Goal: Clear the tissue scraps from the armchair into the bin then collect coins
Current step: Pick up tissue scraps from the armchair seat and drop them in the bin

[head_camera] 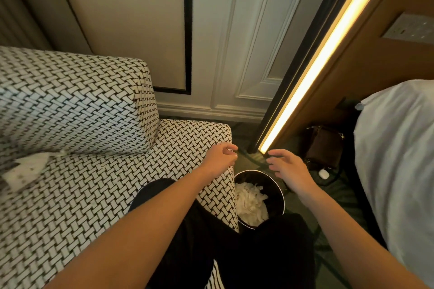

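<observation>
White tissue scraps (251, 204) lie in the bin (280, 195) under the empty, loosely open left hand (219, 158) and right hand (287, 170), so gather the crumpled tissue (28, 169) at the armchair's (94, 206) left edge whole.

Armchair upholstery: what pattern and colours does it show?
The armchair wears a black-and-white woven basketweave print, clearest in the head view, the only one given.

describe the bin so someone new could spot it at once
Start at the woven black-and-white armchair. On the floor just right of its seat stands the bin. It is the only round dark container, with white tissue scraps inside.
</observation>
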A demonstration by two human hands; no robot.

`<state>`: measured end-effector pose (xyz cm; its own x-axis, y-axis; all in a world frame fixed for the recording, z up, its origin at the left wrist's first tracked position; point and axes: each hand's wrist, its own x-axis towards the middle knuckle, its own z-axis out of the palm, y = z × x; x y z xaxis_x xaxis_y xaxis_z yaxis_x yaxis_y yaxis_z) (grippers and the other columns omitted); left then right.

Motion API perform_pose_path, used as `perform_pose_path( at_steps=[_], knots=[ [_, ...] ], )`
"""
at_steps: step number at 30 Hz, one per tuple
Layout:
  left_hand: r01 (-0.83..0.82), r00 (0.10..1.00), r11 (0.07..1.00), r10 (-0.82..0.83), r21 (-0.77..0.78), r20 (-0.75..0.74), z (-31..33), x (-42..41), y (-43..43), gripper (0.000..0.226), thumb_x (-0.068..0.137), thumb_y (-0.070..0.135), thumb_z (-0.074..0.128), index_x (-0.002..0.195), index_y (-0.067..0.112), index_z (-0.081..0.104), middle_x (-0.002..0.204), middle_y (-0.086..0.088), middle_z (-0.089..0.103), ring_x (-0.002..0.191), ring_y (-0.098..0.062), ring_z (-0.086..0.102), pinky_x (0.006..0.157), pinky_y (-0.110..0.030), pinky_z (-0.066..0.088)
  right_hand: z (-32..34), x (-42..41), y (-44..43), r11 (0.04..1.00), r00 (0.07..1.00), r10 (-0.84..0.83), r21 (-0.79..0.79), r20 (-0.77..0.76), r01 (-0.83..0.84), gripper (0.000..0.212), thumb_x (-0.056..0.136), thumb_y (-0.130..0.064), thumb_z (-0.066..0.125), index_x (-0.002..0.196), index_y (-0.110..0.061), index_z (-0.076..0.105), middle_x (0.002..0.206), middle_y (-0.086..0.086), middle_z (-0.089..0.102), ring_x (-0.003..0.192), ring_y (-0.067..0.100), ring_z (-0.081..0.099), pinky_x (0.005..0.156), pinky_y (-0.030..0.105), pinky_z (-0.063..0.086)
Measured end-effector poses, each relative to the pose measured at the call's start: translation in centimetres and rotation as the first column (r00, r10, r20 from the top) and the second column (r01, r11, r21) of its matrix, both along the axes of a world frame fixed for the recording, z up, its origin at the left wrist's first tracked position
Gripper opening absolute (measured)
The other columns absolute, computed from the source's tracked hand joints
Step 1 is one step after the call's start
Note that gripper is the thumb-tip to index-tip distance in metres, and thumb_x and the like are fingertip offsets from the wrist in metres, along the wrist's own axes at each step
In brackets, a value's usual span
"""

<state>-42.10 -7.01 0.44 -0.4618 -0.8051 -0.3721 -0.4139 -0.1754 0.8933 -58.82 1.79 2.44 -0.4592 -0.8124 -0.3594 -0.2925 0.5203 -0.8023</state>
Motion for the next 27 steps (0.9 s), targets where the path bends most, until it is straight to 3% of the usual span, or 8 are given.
perform_pose_path(
  at_steps=[5, 10, 18, 22, 23, 25, 26, 27],
  knots=[
    [-0.125, 0.991, 0.992, 0.124, -0.028, -0.041, 1.5, 4.5, -1.4, 0.027, 0.092, 0.019, 0.056, 0.118, 0.021, 0.059, 0.107, 0.003, 0.064, 0.093, -0.01, 0.063, 0.073, -0.021, 0.049, 1.9, 5.5, -3.0, 0.992, 0.996, 0.073, -0.103, -0.052, -0.078, 0.019, 0.093, -0.02, 0.055, 0.11, -0.02, 0.064, 0.104, -0.006, 0.064, 0.094, 0.005, 0.059, 0.093, 0.028, 0.046],
    [-0.307, 0.948, 0.951, 0.305, -0.014, -0.087, 1.5, 12.5, -2.8, 0.02, 0.091, 0.018, 0.056, 0.111, 0.023, 0.061, 0.106, 0.002, 0.067, 0.093, -0.011, 0.065, 0.076, -0.024, 0.049, 2.2, 13.4, -5.9, 0.957, 0.969, 0.243, -0.152, -0.048, -0.248, 0.014, 0.091, -0.021, 0.059, 0.102, -0.027, 0.066, 0.111, -0.007, 0.065, 0.105, 0.01, 0.059, 0.1, 0.036, 0.044],
    [-0.552, 0.832, 0.833, 0.553, 0.024, -0.046, -1.3, 25.8, -3.2, 0.022, 0.092, 0.016, 0.055, 0.113, 0.016, 0.062, 0.104, -0.003, 0.067, 0.087, -0.018, 0.06, 0.08, -0.028, 0.048, -0.1, 24.6, -8.9, 0.857, 0.865, 0.497, -0.121, -0.069, -0.502, 0.017, 0.092, -0.024, 0.058, 0.107, -0.024, 0.066, 0.111, -0.009, 0.066, 0.104, 0.007, 0.06, 0.097, 0.026, 0.042],
    [-0.672, 0.731, 0.737, 0.676, -0.069, 0.094, -3.6, 31.9, -3.1, 0.03, 0.091, 0.009, 0.053, 0.119, 0.018, 0.06, 0.117, 0.007, 0.053, 0.059, -0.004, 0.049, 0.048, -0.011, 0.042, -1.9, 29.7, -10.1, 0.783, 0.789, 0.611, -0.104, -0.065, -0.614, 0.018, 0.093, -0.023, 0.056, 0.109, -0.022, 0.064, 0.11, -0.009, 0.065, 0.103, 0.004, 0.059, 0.094, 0.021, 0.042],
    [-0.68, 0.715, 0.727, 0.687, -0.102, 0.132, -4.1, 33.2, -3.1, 0.032, 0.09, 0.008, 0.053, 0.12, 0.019, 0.058, 0.123, 0.006, 0.049, 0.059, -0.005, 0.051, 0.048, -0.012, 0.044, -2.3, 30.8, -10.4, 0.766, 0.773, 0.631, -0.103, -0.065, -0.634, 0.019, 0.093, -0.024, 0.056, 0.11, -0.022, 0.064, 0.11, -0.01, 0.065, 0.102, 0.002, 0.058, 0.09, 0.016, 0.042],
    [-0.646, 0.686, 0.738, 0.673, -0.195, 0.277, -5.3, 35.4, -3.3, 0.036, 0.089, 0.011, 0.056, 0.123, 0.023, 0.057, 0.142, -0.003, 0.037, 0.108, -0.017, 0.056, 0.092, -0.023, 0.046, -3.2, 32.5, -10.8, 0.738, 0.745, 0.664, -0.105, -0.066, -0.667, 0.022, 0.094, -0.023, 0.055, 0.113, -0.019, 0.064, 0.111, -0.011, 0.064, 0.101, 0.0, 0.056, 0.079, 0.007, 0.038],
    [-0.625, 0.656, 0.749, 0.657, -0.221, 0.371, -5.8, 36.4, -3.3, 0.038, 0.09, 0.014, 0.057, 0.126, 0.025, 0.055, 0.15, -0.006, 0.028, 0.132, -0.024, 0.036, 0.109, -0.031, 0.03, -3.7, 33.3, -10.9, 0.727, 0.734, 0.676, -0.103, -0.064, -0.679, 0.023, 0.094, -0.023, 0.055, 0.114, -0.018, 0.064, 0.111, -0.01, 0.064, 0.101, 0.0, 0.056, 0.078, 0.006, 0.037],
    [-0.603, 0.626, 0.763, 0.635, -0.235, 0.453, -6.1, 37.4, -3.4, 0.041, 0.09, 0.016, 0.056, 0.129, 0.027, 0.053, 0.154, -0.006, 0.019, 0.141, -0.027, 0.018, 0.114, -0.035, 0.017, -4.2, 34.1, -11.1, 0.713, 0.72, 0.691, -0.099, -0.065, -0.694, 0.023, 0.094, -0.022, 0.055, 0.114, -0.017, 0.064, 0.111, -0.01, 0.064, 0.101, 0.0, 0.056, 0.078, 0.006, 0.036]
  ],
)
